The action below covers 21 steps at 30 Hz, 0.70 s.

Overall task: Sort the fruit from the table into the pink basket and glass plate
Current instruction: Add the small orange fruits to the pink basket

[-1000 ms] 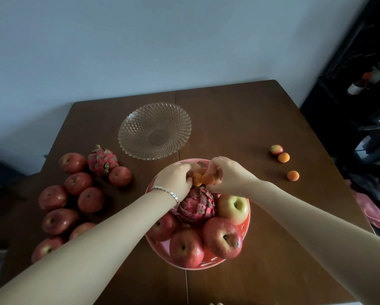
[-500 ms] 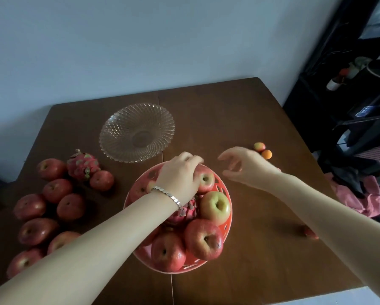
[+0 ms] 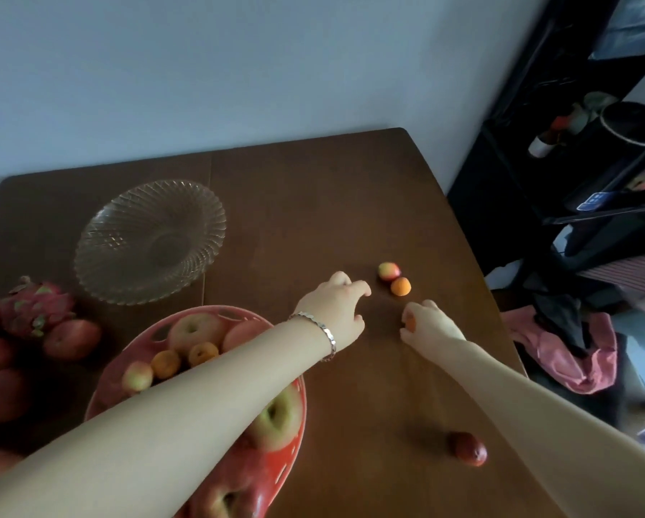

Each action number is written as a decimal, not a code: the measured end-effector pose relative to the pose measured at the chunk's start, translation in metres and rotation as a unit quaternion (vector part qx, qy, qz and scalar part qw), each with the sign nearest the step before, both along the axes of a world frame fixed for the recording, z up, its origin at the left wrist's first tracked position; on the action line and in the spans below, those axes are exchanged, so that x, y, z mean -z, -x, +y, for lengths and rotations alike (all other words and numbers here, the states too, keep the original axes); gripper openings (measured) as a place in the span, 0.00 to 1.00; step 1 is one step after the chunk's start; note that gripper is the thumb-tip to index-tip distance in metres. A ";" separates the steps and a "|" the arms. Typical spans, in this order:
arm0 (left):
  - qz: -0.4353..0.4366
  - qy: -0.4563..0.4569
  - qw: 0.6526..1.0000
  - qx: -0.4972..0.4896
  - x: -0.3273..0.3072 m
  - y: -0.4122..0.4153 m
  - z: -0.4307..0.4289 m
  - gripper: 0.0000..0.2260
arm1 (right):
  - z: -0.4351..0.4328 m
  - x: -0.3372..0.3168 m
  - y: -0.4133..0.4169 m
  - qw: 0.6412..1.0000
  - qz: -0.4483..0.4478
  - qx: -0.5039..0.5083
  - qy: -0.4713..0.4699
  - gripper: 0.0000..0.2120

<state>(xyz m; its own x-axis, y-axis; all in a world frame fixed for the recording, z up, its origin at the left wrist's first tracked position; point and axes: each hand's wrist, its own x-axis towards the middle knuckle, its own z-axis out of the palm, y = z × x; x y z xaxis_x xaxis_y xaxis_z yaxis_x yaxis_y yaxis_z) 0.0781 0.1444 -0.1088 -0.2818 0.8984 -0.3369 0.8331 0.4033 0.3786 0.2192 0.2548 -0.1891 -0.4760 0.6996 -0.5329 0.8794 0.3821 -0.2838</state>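
The pink basket [image 3: 141,340] at lower left holds apples and three small fruits [image 3: 166,363]. Behind it stands the glass plate [image 3: 149,239] with nothing in it. My left hand [image 3: 334,312], with a bracelet at the wrist, reaches across the basket with fingers apart, a little left of a small pink-green fruit [image 3: 389,271] and a small orange fruit [image 3: 400,286] on the table. My right hand [image 3: 427,323] is curled around another small orange fruit [image 3: 410,323] resting on the table. A dark red small fruit [image 3: 467,448] lies under my right forearm.
Several red apples [image 3: 70,338] and a dragon fruit [image 3: 35,308] lie at the left of the brown table [image 3: 332,203]. The table's right edge runs close to a dark shelf unit [image 3: 575,143] and pink cloth [image 3: 560,353].
Both hands left the basket and moved right over the table. The small fruits they held now lie in the basket. My right hand has closed on an orange fruit on the table.
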 end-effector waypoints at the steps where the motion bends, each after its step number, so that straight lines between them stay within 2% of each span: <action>1: -0.001 0.012 1.000 0.010 0.010 -0.003 0.024 0.18 | 0.013 0.005 -0.003 0.999 0.015 0.022 0.022 0.09; 5: 0.053 0.027 0.995 0.074 0.040 -0.007 0.084 0.24 | 0.035 0.002 -0.012 0.976 0.115 0.151 0.110 0.07; 8: 0.101 0.050 0.982 0.152 0.063 -0.009 0.113 0.26 | 0.048 0.001 -0.018 0.977 0.144 0.130 0.088 0.06; 11: 0.103 0.094 0.971 0.195 0.077 -0.012 0.121 0.20 | 0.052 0.003 -0.019 0.973 0.172 0.134 0.078 0.07; 15: 0.077 0.086 0.984 0.134 0.079 -0.020 0.113 0.10 | 0.051 0.004 -0.018 0.968 0.191 0.141 0.075 0.09; 19: 0.054 0.143 0.986 0.074 0.045 -0.012 0.094 0.12 | 0.042 -0.015 -0.016 0.966 0.215 0.132 0.055 0.07; 21: 0.055 0.125 0.989 0.055 0.015 -0.002 0.076 0.14 | 0.031 -0.032 -0.012 0.969 0.228 0.089 0.019 0.06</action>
